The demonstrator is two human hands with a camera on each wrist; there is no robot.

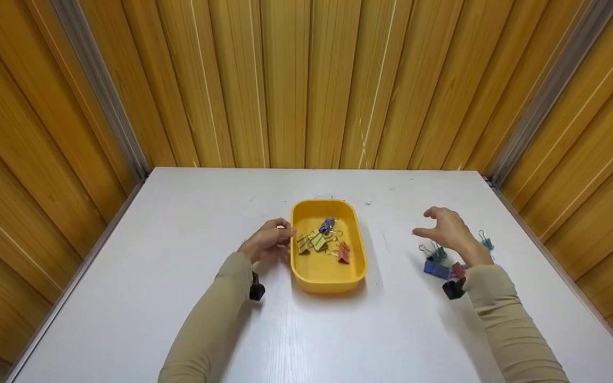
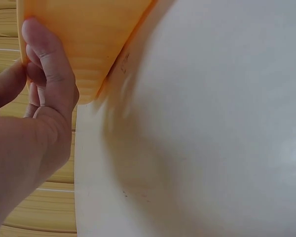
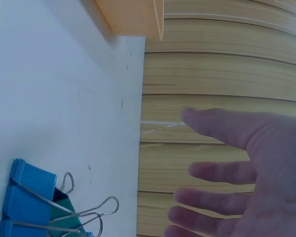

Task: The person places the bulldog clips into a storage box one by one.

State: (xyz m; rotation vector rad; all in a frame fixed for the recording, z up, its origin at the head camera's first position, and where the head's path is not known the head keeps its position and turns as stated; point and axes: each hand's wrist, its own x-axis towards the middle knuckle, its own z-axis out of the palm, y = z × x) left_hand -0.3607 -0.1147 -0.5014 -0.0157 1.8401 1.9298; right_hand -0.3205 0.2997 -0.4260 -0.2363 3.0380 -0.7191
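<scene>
At the left wall of a yellow plastic box (image 1: 329, 276), my left hand (image 1: 268, 239) pinches the rim between thumb and fingers. The left wrist view shows those fingers (image 2: 52, 69) against the outer wall. Inside the box lie several binder clips: a blue patterned one (image 1: 326, 225), yellow-green ones (image 1: 318, 241) and a red one (image 1: 343, 252). My right hand (image 1: 447, 231) hovers on the right with fingers spread, holding nothing. Beneath and around it are a blue binder clip (image 1: 437, 269), a dark green one (image 1: 438, 253), a red one (image 1: 458, 271) and a teal one (image 1: 486, 243).
The white table (image 1: 333, 335) carries the box near its middle and the loose clips to the right. Wood-patterned panels (image 1: 285, 80) rise behind and on both sides, with grey metal posts at the corners. Each wrist wears a small black camera (image 1: 256, 291).
</scene>
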